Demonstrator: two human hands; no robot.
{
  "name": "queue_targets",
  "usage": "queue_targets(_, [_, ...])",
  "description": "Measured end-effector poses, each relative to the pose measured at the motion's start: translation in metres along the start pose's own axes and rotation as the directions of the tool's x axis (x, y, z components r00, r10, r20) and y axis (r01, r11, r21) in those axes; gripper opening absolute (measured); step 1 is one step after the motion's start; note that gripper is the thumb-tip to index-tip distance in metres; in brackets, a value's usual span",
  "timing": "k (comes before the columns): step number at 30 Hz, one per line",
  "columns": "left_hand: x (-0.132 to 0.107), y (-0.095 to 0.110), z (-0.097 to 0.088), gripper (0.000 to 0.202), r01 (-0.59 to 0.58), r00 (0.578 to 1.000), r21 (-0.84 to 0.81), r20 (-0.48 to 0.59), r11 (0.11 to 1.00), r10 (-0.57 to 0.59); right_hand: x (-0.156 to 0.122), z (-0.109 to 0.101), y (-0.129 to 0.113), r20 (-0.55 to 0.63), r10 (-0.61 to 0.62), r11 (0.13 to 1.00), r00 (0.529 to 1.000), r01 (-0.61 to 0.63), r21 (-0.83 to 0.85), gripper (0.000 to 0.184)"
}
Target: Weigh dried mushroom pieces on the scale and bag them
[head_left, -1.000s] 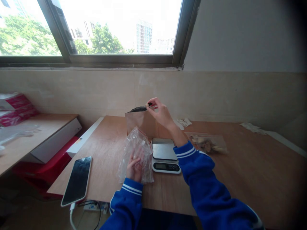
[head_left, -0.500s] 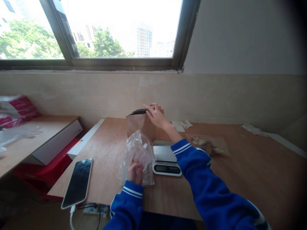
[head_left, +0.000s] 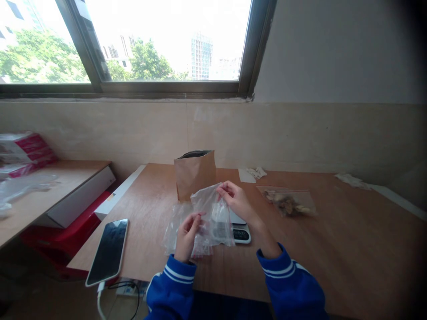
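Both my hands hold a clear plastic zip bag [head_left: 213, 213] up over the wooden table [head_left: 333, 240]. My left hand [head_left: 187, 233] pinches its lower left part, and my right hand [head_left: 235, 200] pinches its top edge. More clear bags [head_left: 175, 226] lie flat under it. A small digital kitchen scale [head_left: 240, 231] sits behind the held bag, mostly covered by it. A brown paper bag [head_left: 195, 172] with its dark mouth open stands upright just beyond, with no hand on it.
A clear bag of brownish pieces [head_left: 288, 202] lies to the right of the scale. A phone [head_left: 107, 251] on a cable rests at the table's left front corner. Crumpled white paper [head_left: 255, 172] lies near the wall. Pink packages [head_left: 25, 151] sit on a side table at left.
My right hand left the paper bag's top and came down to grip the plastic bag's upper edge. The bag is now lifted and spread between both hands, in front of the scale.
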State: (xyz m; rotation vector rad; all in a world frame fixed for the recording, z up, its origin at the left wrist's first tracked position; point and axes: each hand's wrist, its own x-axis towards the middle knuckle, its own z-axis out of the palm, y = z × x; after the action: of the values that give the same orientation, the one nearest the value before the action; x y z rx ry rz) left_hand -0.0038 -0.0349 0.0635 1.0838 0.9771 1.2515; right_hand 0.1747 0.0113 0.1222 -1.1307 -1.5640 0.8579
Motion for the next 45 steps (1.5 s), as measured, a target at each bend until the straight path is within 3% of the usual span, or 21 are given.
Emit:
queue_targets(5, [-0.006, 0.013, -0.014, 0.045, -0.008, 0.999, 0.105, -0.039, 0.994, 0.012, -0.014, 0.016, 0.011, -0.062, 0.157, 0.966, 0.986, -0.14, 0.216, 0.04])
queue_targets(8, [-0.008, 0.014, -0.025, 0.046, -0.02, 0.989, 0.17, -0.14, 0.985, 0.045, -0.035, 0.032, 0.012, 0.062, 0.307, 0.891, 0.95, -0.309, 0.333, 0.049])
queue_targets(10, [-0.008, 0.012, -0.033, 0.043, -0.026, 0.977, 0.217, -0.202, 0.976, 0.071, -0.048, 0.044, 0.015, 0.148, 0.335, 0.862, 0.931, -0.366, 0.35, 0.052])
queue_targets(16, [-0.003, -0.002, -0.049, 0.037, 0.021, 0.953, 0.265, -0.296, 0.964, 0.061, -0.066, 0.072, 0.037, 0.145, 0.309, 0.842, 0.94, -0.341, 0.418, 0.052])
queue_targets(19, [0.001, -0.009, -0.054, 0.034, 0.034, 0.96, 0.322, -0.274, 0.946, 0.059, -0.069, 0.071, 0.044, 0.07, 0.3, 0.897, 0.951, -0.307, 0.318, 0.053])
queue_targets(22, [0.004, -0.015, -0.057, 0.027, -0.011, 0.941, 0.521, -0.282, 0.854, 0.185, -0.07, 0.051, 0.053, -0.11, 0.209, 0.975, 0.972, -0.199, 0.096, 0.043])
queue_targets(24, [0.004, -0.016, -0.056, 0.029, -0.058, 0.891, 0.709, -0.281, 0.703, 0.357, -0.068, 0.024, 0.064, -0.24, 0.105, 0.986, 0.965, -0.132, -0.101, 0.031])
queue_targets(26, [0.002, -0.014, -0.05, 0.039, -0.06, 0.825, 0.85, -0.254, 0.524, 0.505, -0.066, -0.012, 0.083, -0.367, -0.042, 0.928, 0.929, -0.1, -0.359, 0.026])
queue_targets(27, [0.0, -0.012, -0.047, 0.044, -0.057, 0.804, 0.889, -0.229, 0.455, 0.548, -0.065, -0.03, 0.095, -0.441, -0.12, 0.871, 0.889, -0.118, -0.476, 0.023])
queue_targets(29, [-0.002, -0.01, -0.038, 0.048, -0.098, 0.817, 0.917, -0.148, 0.388, 0.557, -0.063, -0.066, 0.12, -0.549, -0.196, 0.732, 0.812, -0.252, -0.633, 0.026])
queue_targets(31, [-0.002, -0.011, -0.029, 0.044, -0.218, 0.87, 0.888, -0.012, 0.406, 0.494, -0.063, -0.096, 0.143, -0.618, -0.2, 0.593, 0.76, -0.409, -0.694, 0.034])
queue_targets(33, [0.0, -0.018, -0.023, 0.037, -0.304, 0.908, 0.805, 0.084, 0.509, 0.41, -0.065, -0.116, 0.161, -0.669, -0.173, 0.491, 0.723, -0.526, -0.695, 0.041])
queue_targets(35, [0.006, -0.029, -0.022, 0.033, -0.301, 0.933, 0.716, 0.083, 0.63, 0.351, -0.068, -0.128, 0.171, -0.681, -0.14, 0.427, 0.719, -0.577, -0.696, 0.041])
queue_targets(37, [0.012, -0.039, -0.026, 0.031, -0.267, 0.946, 0.696, 0.057, 0.667, 0.32, -0.071, -0.135, 0.174, -0.671, -0.126, 0.405, 0.731, -0.579, -0.707, 0.036])
queue_targets(40, [0.019, -0.044, -0.036, 0.032, -0.255, 0.95, 0.74, 0.073, 0.623, 0.303, -0.073, -0.139, 0.168, -0.668, -0.155, 0.472, 0.728, -0.539, -0.697, 0.026])
queue_targets(45, [0.018, -0.023, -0.037, 0.039, -0.3, 0.935, 0.695, 0.08, 0.654, 0.344, -0.074, -0.121, 0.126, -0.741, -0.174, 0.779, 0.648, -0.37, -0.506, 0.019])
